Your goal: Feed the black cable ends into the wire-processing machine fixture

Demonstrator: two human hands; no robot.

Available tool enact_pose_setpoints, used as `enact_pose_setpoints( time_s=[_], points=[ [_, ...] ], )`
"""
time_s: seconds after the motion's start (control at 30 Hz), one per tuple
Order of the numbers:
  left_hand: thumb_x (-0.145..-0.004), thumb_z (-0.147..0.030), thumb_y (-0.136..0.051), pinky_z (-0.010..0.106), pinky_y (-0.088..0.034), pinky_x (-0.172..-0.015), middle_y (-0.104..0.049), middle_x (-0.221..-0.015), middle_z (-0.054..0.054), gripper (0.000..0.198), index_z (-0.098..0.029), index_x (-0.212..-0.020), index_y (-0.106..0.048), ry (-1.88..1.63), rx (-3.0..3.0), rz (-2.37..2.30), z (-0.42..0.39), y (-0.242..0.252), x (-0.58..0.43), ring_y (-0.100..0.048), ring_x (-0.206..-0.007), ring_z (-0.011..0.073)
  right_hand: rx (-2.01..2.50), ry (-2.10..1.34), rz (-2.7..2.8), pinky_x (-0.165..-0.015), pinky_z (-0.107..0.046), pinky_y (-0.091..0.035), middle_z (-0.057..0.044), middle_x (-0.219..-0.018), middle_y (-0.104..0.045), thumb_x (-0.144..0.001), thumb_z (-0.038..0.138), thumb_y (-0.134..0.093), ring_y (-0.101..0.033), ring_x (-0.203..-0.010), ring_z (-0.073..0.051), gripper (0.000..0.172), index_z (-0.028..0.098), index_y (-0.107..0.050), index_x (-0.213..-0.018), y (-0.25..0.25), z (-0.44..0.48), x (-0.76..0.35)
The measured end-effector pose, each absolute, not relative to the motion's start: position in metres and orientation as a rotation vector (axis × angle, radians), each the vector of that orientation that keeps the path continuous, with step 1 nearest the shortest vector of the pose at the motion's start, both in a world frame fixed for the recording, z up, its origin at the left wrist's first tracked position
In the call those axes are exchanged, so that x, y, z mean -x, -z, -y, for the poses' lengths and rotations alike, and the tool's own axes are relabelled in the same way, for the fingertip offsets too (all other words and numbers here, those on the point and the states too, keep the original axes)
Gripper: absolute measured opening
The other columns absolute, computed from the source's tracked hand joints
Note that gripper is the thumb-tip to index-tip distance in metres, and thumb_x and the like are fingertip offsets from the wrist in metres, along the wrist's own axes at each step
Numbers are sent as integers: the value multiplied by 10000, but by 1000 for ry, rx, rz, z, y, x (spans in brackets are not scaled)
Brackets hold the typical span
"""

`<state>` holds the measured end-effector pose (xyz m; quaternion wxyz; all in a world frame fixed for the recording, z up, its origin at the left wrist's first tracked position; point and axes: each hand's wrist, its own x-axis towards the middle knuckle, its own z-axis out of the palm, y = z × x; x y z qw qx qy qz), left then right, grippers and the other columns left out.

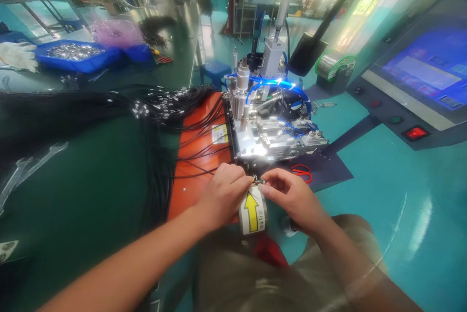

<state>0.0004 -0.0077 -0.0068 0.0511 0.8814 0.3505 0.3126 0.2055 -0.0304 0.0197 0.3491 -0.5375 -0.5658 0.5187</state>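
Observation:
My left hand [226, 190] is closed in a pinch at the front of the machine, and a thin black cable [195, 174] runs in under its knuckles. Between the two hands a small metal connector [258, 182] with short thin wires shows at the fingertips. My right hand [294, 198] pinches its other side with thumb and forefinger. Just below lies a white label [251, 212] with a yellow arrow on a curved surface. The metal bench machine [270, 132] with blue air hoses stands right behind the fingers; fine detail at the fingertips is blurred.
Many black cables [156, 108] spread over the dark green table and an orange plate [199, 149]. Red-handled scissors [302, 172] lie right of the machine. A control screen [426, 74], a solder wire spool [335, 65], wrenches [31, 168] and a blue tray [76, 61] of metal parts surround it.

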Motion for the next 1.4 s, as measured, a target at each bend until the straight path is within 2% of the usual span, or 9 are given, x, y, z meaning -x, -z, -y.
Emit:
enact_pose_setpoints(
  time_s=[0.47, 0.8, 0.93, 1.1, 1.3, 1.4],
  points=[
    [-954, -177, -468, 341, -372, -705, -559, -793, 48, 174, -176, -925, -639, -935, -2670, -1066, 7, 9, 1, -476, -762, 176, 1373, -1260, 1524, -605, -264, -441, -5, -744, -636, -846, 418, -661, -548, -676, -155, 220, 200, -679, -867, -17, 27, -197],
    [-970, -208, -458, 332, -349, -670, -574, -778, 45, 194, -169, -915, -640, -922, -2585, -1085, 7, 2, 1, -466, -738, 179, 1310, -1282, 1370, -653, -275, -461, -24, -776, -679, -828, 393, -703, -590, -725, -171, 215, 178, -709, -832, -13, 27, -189],
    [-970, -202, -449, 333, -338, -659, -573, -769, 43, 202, -164, -899, -635, -910, -2605, -1071, 7, 2, 1, -455, -716, 178, 1351, -1083, 1477, -654, -281, -455, -31, -795, -679, -860, 379, -675, -598, -744, -180, 200, 188, -713, -816, -12, 30, -187],
    [-967, -198, -437, 340, -340, -661, -558, -765, 46, 209, -160, -895, -630, -875, -2668, -1051, 7, 3, 1, -451, -712, 186, 1299, -696, 1706, -693, -290, -436, -8, -778, -639, -893, 265, -628, -574, -744, -164, 133, 207, -683, -787, -11, 32, -187],
    [-978, -242, -466, 348, -408, -781, -624, -948, 65, 183, -182, -1092, -596, -847, -2524, -1148, 6, 1, 1, -538, -888, 205, 1386, -646, 1638, -604, -263, -404, 19, -722, -583, -903, 248, -611, -523, -654, -132, 160, 208, -627, -749, -4, 32, -188],
    [-975, -216, -465, 337, -421, -777, -627, -942, 57, 164, -189, -1056, -605, -840, -2514, -1118, 6, 3, 3, -542, -875, 195, 1386, -598, 1660, -594, -267, -385, 23, -694, -528, -903, 225, -591, -488, -635, -131, 187, 204, -579, -718, -1, 31, -184]
  ],
)
